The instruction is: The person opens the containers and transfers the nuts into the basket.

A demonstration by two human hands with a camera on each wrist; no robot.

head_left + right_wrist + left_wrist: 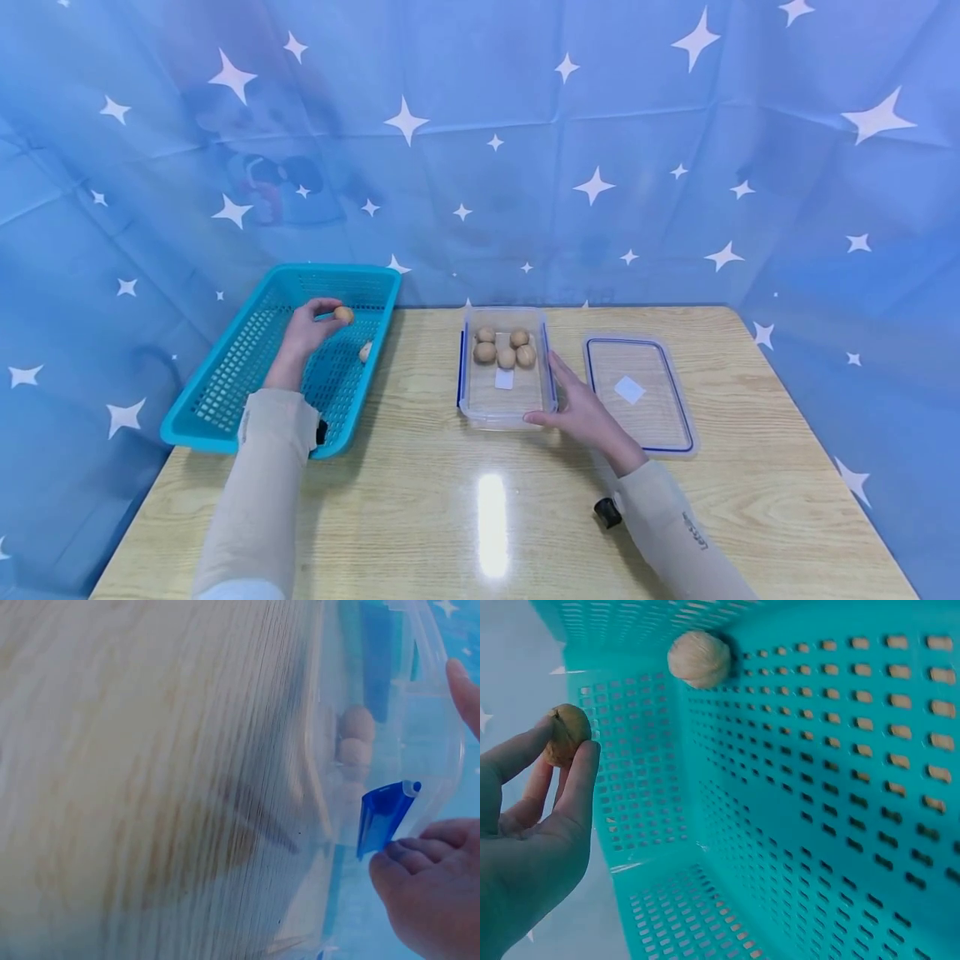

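My left hand [306, 333] pinches a brown walnut [568, 735] between thumb and fingertips, above the teal plastic basket [375, 392]. Another, paler walnut [699, 659] lies in the basket against its right side. My right hand [581, 408] rests at the near right corner of a clear plastic container [480, 407], the thumb by its front wall and the fingers along its right side. A blue latch [386, 816] hangs beside those fingers in the right wrist view. Several walnuts [506, 357] sit in the container's far half, near a white label.
A clear lid [641, 417] with a blue seal and white label lies on the wooden table [420, 500], right of the container and partly behind my right forearm. A blue cloth [495, 167] with white stars hangs behind the table and along its sides.
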